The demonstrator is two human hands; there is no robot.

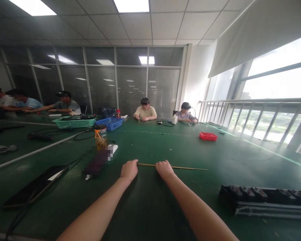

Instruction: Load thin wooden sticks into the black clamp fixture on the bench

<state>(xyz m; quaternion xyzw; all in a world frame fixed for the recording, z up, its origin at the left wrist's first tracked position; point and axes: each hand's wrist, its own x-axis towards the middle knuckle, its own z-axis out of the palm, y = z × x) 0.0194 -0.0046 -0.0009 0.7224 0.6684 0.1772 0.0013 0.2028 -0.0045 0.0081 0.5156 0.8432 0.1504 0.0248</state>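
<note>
A thin wooden stick (pixel 185 168) lies across the green table (pixel 150 144) in front of me. My left hand (pixel 129 169) is curled shut at the stick's left end. My right hand (pixel 164 169) is curled shut over the stick a little further right. The stick's long right part sticks out free past my right hand. Both forearms reach out over the table from the bottom edge.
A black rail with several parts (pixel 266 197) lies at the right. A red tray (pixel 208 136), a blue basket (pixel 110 123), a green basket (pixel 74 122), a jar (pixel 100 135) and a dark tablet (pixel 36 185) stand about. Several people sit at the far side.
</note>
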